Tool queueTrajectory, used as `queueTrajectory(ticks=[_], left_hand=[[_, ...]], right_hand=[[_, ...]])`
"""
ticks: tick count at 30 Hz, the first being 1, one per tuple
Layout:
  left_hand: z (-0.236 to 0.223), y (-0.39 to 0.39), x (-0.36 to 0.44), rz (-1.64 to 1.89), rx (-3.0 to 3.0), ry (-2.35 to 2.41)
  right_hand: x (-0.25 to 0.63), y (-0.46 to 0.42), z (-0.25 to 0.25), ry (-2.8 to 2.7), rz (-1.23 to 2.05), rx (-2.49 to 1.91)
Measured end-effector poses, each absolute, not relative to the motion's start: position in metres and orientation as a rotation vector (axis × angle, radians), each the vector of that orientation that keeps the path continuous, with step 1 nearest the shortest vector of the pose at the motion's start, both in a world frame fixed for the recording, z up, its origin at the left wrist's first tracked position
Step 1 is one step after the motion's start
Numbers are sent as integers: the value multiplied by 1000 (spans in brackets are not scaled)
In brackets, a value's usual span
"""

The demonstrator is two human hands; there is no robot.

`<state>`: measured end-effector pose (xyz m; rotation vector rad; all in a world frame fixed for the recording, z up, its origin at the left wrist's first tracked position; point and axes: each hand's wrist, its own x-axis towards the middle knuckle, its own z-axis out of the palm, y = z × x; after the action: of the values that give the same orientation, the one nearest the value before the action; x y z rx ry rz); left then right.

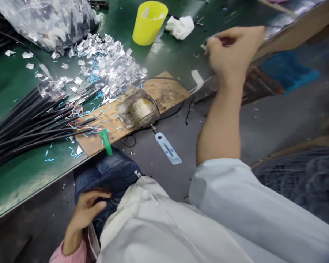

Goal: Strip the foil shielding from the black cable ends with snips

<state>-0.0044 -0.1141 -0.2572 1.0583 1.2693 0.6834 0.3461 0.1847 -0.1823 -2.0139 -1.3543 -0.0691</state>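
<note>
My left hand [88,210], below a pink cuff, rests by the blue jeans on my lap, thumb and fingers apart, with nothing visible in it. My right hand [231,51] is raised over the green table's edge at the upper right, fingers pinched. A small dark bit shows at its fingertips, too blurred to name. Under that hand, a white strip [197,81] sticks out near the end of a wooden board [170,91]. Black cables [30,128] with stripped, coloured wire ends lie across the table's left side and the board.
On the board sit a mesh-covered block [142,109] and a green clamp [106,142]. A light-blue tool [167,148] juts from the block. Foil scraps [112,65], a yellow cup [150,22], crumpled tissue [180,27] and a clear plastic bag [52,22] occupy the table [13,197].
</note>
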Motion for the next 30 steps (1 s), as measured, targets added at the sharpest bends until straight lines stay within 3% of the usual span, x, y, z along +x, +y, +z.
queueTrajectory(ticks=[4, 8, 20, 30], left_hand=[[-252, -88, 65, 595, 1344, 843], [-255, -87, 99, 585, 1472, 743], [-280, -104, 90, 570, 1436, 1004], [-277, -99, 71, 290, 1222, 842]], right_hand=[[347, 187, -185, -1314, -150, -2098], [350, 187, -189, -1317, -163, -2092], [351, 184, -190, -1338, -165, -2041], [349, 183, -189, -1320, -134, -2046]])
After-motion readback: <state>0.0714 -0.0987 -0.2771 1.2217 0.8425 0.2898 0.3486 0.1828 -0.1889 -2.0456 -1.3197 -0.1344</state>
